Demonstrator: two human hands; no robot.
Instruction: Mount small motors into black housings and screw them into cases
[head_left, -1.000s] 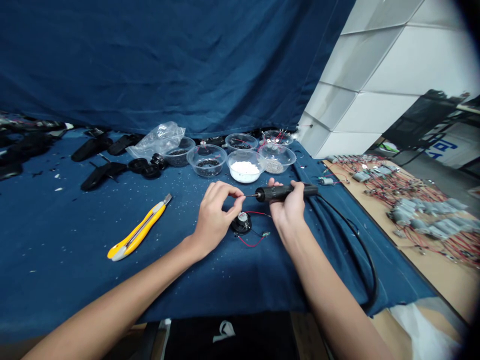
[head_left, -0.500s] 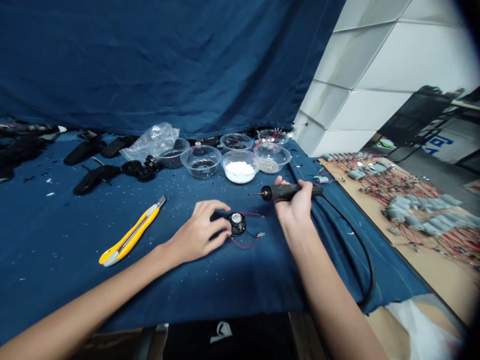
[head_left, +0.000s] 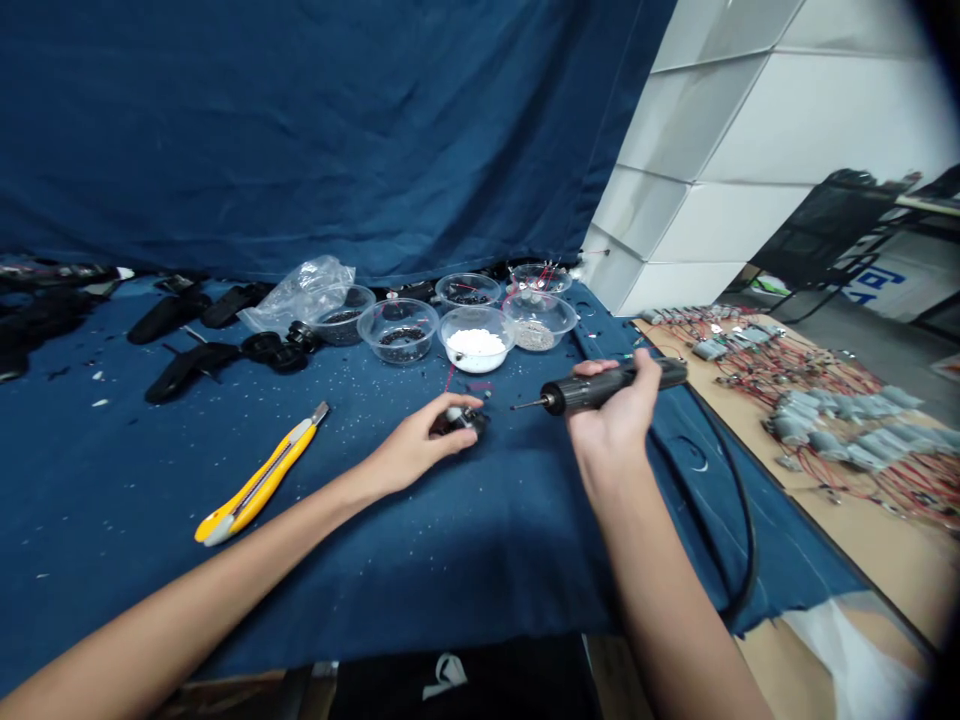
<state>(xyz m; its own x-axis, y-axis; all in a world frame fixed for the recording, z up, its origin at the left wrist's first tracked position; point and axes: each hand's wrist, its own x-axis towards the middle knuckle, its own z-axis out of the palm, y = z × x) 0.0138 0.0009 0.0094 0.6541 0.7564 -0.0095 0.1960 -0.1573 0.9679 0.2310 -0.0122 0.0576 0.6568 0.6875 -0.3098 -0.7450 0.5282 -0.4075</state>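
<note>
Between the thumb and fingers of my left hand (head_left: 420, 437) is a small round black speaker (head_left: 459, 420), tilted and partly hidden by the fingers. Thin red wires trail from its far side, blurred. My right hand (head_left: 611, 410) is wrapped around a black electric screwdriver (head_left: 581, 388), its thin bit pointing left toward the speaker, with a gap between them. A black cable runs from the tool's rear down the right side. Left of my left hand, a yellow utility knife (head_left: 262, 478) lies on the blue cloth.
Clear plastic bowls holding small parts, one with white pieces (head_left: 477, 345), stand at the back beside a plastic bag (head_left: 304, 292). Black plastic parts (head_left: 191, 368) lie at the left. Grey motors with red wires (head_left: 817, 420) cover a board at the right. Blue cloth (head_left: 300, 130) hangs behind.
My left hand has picked up the speaker and tilted it; its wires have swung to the far side. My right hand has moved a little right with the electric screwdriver.
</note>
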